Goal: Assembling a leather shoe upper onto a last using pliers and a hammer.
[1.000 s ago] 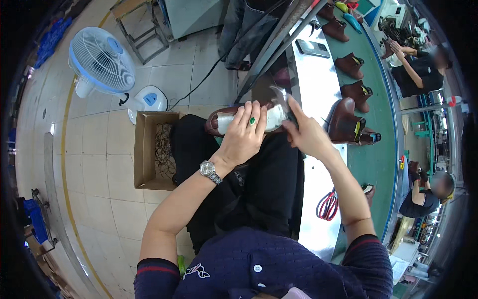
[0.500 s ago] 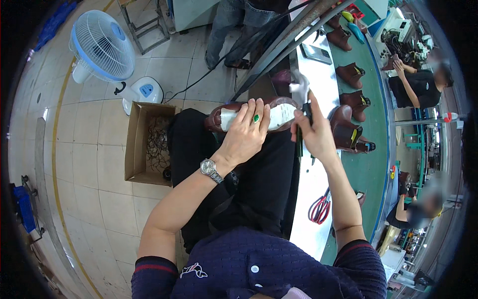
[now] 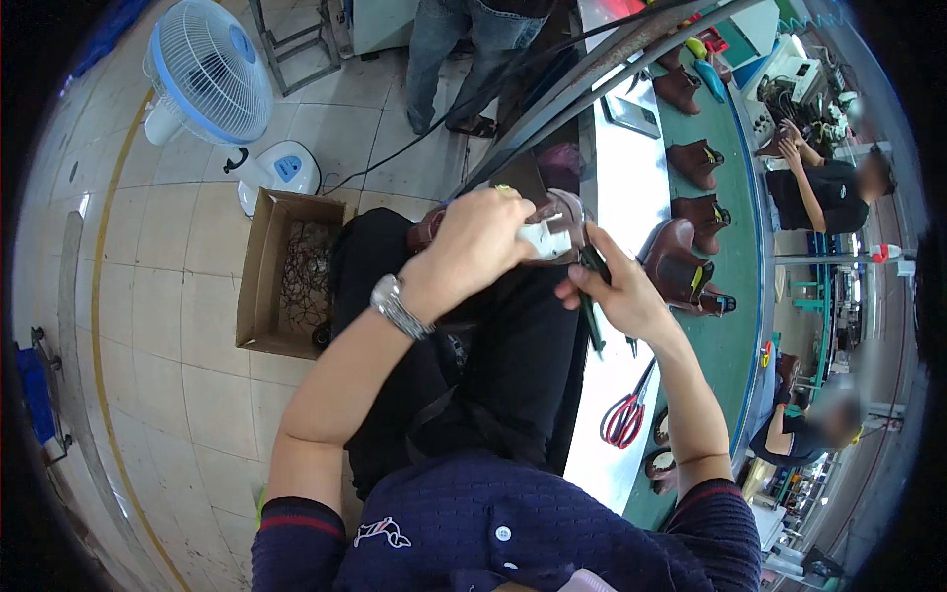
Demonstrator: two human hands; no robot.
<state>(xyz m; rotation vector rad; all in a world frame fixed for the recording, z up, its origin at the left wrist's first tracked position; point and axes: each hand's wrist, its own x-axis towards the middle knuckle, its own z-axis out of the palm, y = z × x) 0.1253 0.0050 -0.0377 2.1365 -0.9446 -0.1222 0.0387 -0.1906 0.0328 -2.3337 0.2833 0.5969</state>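
Observation:
A brown leather shoe (image 3: 422, 234) lies across my lap with its white underside piece (image 3: 548, 241) facing up. My left hand (image 3: 475, 240) is closed over the middle of it, fingers curled and somewhat blurred; its thumb side lies against the white piece. My right hand (image 3: 623, 288) grips dark-handled pincers (image 3: 595, 259), their handles pointing toward me. The metal head of the pincers is at the shoe's right end, smeared by motion, so I cannot tell whether the jaws hold the edge.
Red-handled scissors (image 3: 623, 418) and a phone (image 3: 631, 115) lie on the metal ledge (image 3: 639, 178) to my right. Beyond runs a green belt (image 3: 725, 375) carrying several brown boots (image 3: 681, 259). To my left stand a cardboard box (image 3: 258, 286) of scraps and a fan (image 3: 212, 74). Co-workers sit across.
The pincers' head has swung down and left onto the shoe's right end. My left hand, flat on the white piece before, has curled up and turned. More boots show on the belt near me.

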